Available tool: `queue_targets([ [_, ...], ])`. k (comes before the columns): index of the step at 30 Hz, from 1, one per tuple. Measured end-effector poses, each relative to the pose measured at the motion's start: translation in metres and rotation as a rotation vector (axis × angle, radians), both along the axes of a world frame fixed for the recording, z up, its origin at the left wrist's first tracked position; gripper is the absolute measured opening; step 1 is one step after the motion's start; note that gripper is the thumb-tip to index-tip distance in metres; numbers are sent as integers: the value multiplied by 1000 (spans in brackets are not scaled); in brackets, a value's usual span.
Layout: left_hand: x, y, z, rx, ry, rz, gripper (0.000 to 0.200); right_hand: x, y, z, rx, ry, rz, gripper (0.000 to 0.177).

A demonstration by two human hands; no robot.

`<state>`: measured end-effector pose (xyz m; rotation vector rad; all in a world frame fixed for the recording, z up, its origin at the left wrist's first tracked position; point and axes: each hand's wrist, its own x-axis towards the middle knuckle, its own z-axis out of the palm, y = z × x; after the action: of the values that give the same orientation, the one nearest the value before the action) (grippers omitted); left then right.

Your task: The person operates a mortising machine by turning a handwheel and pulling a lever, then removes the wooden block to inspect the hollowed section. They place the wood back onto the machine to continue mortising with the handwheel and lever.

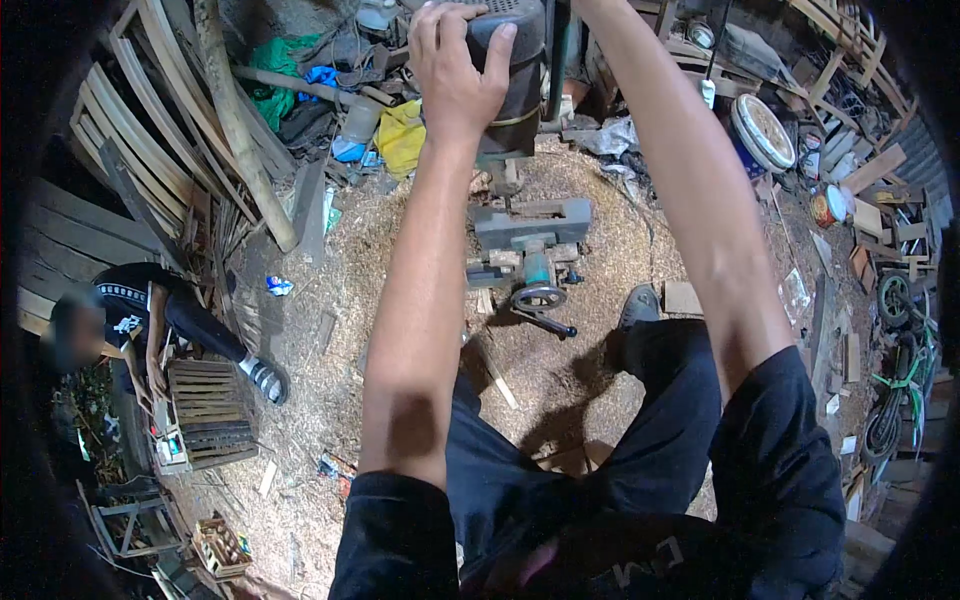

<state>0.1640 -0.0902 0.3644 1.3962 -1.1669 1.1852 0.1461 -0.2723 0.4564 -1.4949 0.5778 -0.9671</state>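
Observation:
My left hand (455, 75) lies against the upper front of a dark machine housing (520, 90) with a perforated top. Its thumb is apart from the fingers, which reach over the left edge. My right forearm (690, 140) stretches up past the housing's right side. The right hand itself is cut off by the top edge of the view. Below the housing stands a metal machine table (535, 222) with a handwheel (538, 298) and a crank handle (556, 326) at its front.
Wood shavings (400, 300) cover the floor. At left, another person (150, 300) bends beside a slatted wooden stand (210, 400). Curved wooden pieces (150, 110) and a pole (240, 130) lean at upper left. A white-rimmed bucket (765, 135) and a small motorbike (895, 370) are at right.

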Motion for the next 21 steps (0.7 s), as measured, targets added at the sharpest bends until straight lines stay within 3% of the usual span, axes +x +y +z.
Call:
queue_targets([
  [7, -19, 19, -21, 147, 188, 2, 46, -77, 45, -49, -14, -390, 276, 45],
  [11, -46, 29, -43, 126, 396, -162, 55, -110, 65, -76, -58, -390, 302, 37],
  [14, -70, 47, -59, 257, 519, -149, 52, -120, 73, -92, -212, -375, 275, 46],
  [21, -98, 96, -118, 312, 769, -142, 42, -168, 121, -146, -268, -458, 175, 44],
])
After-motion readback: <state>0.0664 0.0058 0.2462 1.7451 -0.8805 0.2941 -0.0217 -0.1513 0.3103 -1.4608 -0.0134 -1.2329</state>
